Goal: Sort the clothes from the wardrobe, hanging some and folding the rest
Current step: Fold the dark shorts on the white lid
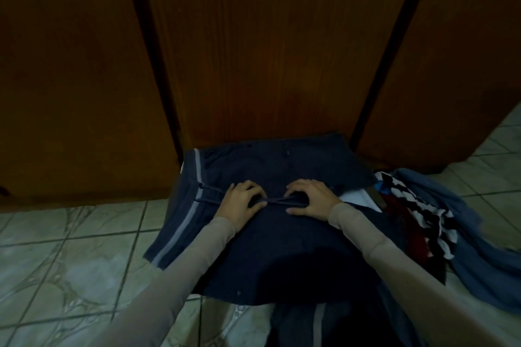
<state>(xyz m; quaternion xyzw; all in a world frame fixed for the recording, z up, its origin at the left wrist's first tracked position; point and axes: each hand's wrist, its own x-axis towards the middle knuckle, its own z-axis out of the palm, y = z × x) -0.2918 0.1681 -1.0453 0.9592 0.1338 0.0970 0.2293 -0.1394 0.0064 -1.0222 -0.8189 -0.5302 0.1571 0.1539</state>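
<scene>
We count two hands, the left hand (242, 200) and the right hand (308, 196), one navy garment (270, 236) spread flat, one heap of clothes (423, 214), and three wardrobe doors (262, 51).

both arms wear long, close-fitting beige sleeves (375, 245) of thin fabric, ending at the wrists; the hands are bare.
</scene>
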